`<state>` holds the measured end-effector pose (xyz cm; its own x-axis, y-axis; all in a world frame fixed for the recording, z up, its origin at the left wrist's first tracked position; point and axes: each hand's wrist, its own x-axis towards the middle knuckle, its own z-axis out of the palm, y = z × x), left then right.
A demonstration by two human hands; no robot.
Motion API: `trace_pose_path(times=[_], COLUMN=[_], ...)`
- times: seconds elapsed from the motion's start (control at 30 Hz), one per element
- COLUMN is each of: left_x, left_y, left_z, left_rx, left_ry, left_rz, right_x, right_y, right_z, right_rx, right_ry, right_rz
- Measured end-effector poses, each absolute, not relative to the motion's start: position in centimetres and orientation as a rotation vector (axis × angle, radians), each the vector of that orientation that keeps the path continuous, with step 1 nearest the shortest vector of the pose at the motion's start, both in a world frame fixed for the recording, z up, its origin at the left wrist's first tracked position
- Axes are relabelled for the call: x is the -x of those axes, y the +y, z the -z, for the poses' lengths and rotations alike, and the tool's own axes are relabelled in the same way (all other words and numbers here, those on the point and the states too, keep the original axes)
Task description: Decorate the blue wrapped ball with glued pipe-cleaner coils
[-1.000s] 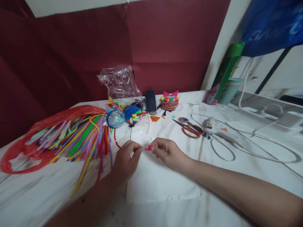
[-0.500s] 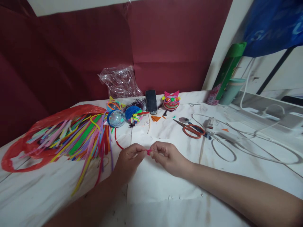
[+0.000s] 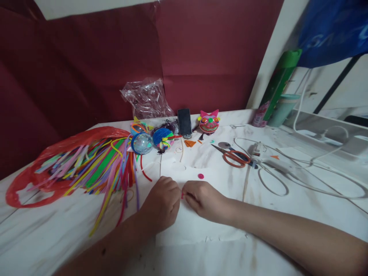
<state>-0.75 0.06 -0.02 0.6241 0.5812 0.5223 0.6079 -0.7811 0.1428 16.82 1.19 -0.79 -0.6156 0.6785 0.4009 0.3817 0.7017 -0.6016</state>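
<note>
Above the white sheet (image 3: 195,230), my left hand (image 3: 162,203) is closed, its fingers curled under so that anything in them is hidden. My right hand (image 3: 202,199) pinches a small pink piece (image 3: 182,195), a bit of which shows between the two hands. The knuckles of both hands are almost touching. A round pink disc (image 3: 201,176) lies on the sheet just beyond my right hand.
Colourful strips (image 3: 97,165) spill from a red bag (image 3: 17,188) at left. Behind stand clear domes (image 3: 142,143), a phone (image 3: 184,122) and a pink animal head (image 3: 209,122). Scissors (image 3: 235,158), a glue gun (image 3: 258,149) and cables (image 3: 273,188) lie right.
The round pink disc now shows on the sheet beyond my hands. My left hand has turned knuckles-up and lowered; my right hand has moved slightly down.
</note>
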Motion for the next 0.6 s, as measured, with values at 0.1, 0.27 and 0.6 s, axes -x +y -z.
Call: trace_pose_path(times=[0.1, 0.27, 0.6], left_x=[0.8, 0.3, -0.4], left_y=[0.3, 0.4, -0.1], left_z=[-0.1, 0.0, 0.2], left_rx=[2.837, 2.699, 2.598], left_ry=[-1.299, -2.051, -2.285], left_rz=[1.158, 1.735, 1.959], right_x=[-16.8, -16.5, -15.8], right_y=[1.6, 2.4, 1.8], right_z=[0.7, 0.4, 1.2], right_rx=[0.886, 0.988, 0.933], right_ry=[-2.147, -1.686, -1.593], right_rz=[-0.779, -1.266, -1.398])
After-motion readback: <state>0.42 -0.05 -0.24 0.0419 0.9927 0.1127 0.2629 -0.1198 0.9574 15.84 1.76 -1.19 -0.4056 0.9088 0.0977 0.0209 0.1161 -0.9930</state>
